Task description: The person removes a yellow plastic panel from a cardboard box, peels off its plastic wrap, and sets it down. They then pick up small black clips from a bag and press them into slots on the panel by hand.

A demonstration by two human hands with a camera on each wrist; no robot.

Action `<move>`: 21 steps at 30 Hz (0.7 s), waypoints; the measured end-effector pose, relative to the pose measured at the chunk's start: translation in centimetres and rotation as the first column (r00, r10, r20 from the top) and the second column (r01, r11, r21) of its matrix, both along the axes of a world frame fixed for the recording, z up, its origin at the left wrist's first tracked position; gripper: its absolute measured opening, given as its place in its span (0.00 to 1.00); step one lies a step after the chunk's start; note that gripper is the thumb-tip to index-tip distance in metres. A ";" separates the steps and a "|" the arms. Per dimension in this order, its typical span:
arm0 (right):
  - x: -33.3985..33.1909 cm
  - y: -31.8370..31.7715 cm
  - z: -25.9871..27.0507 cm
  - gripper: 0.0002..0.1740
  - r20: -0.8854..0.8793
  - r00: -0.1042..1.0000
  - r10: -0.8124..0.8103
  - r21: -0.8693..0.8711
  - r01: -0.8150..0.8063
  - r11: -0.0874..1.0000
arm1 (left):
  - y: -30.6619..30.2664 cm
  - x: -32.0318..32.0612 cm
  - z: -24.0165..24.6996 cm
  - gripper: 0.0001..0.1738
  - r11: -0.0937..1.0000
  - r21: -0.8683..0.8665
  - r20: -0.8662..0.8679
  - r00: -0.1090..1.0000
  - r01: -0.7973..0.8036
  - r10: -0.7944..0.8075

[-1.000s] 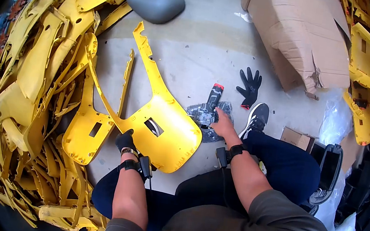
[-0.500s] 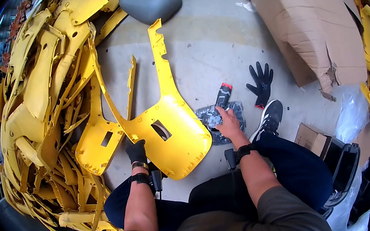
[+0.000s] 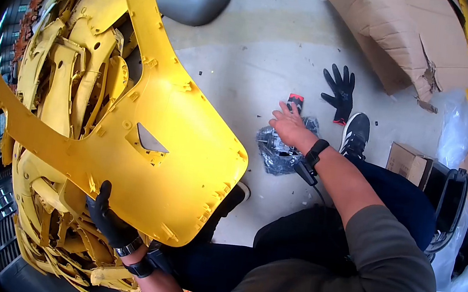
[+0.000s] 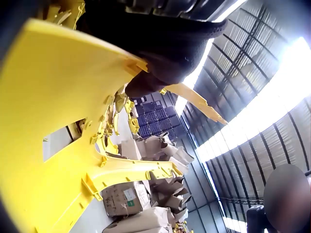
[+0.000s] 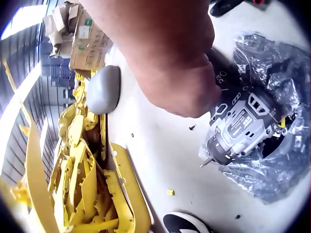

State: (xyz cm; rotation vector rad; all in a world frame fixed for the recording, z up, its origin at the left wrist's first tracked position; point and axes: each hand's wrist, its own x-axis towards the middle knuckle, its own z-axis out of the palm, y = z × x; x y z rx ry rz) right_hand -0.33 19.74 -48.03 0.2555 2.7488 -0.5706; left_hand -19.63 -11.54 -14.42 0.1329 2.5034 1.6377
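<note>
The left hand (image 3: 111, 221) grips the panel (image 3: 193, 141) by its near edge, in front of a pile of parts (image 3: 60, 89) at the person's left. Toward the right, the right hand (image 3: 293, 127) is over a drill (image 5: 240, 124) lying on a plastic bag (image 3: 275, 165). A glove (image 3: 339, 95) lies beyond the bag, just beside a shoe (image 3: 357, 135); a cardboard box (image 3: 388, 31) stands farther ahead.

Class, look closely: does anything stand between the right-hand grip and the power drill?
Nothing visible does. The right-hand grip is over the power drill, and the crumpled plastic lies under and beside the drill, not between them.
</note>
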 end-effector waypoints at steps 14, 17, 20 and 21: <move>-0.3 9.0 -1.3 0.26 0.219 0.975 0.035 -0.212 0.013 0.977 | -1.3 -0.2 -0.6 0.22 0.939 -0.270 -0.267 0.954 -0.211 0.138; -0.6 10.0 -1.2 0.30 0.082 0.967 -0.240 -0.101 0.247 0.964 | -1.1 0.2 -0.5 0.20 0.954 -0.226 -0.239 0.960 -0.198 0.142; -0.4 9.6 -2.3 0.26 -0.159 0.942 -0.294 -0.064 0.287 0.956 | -1.3 0.1 -0.7 0.20 0.955 -0.247 -0.269 0.959 -0.161 0.092; -0.5 8.8 -2.0 0.25 -0.186 0.946 -0.265 -0.091 0.252 0.963 | -1.7 0.1 -0.7 0.20 0.953 -0.271 -0.281 0.958 -0.138 0.058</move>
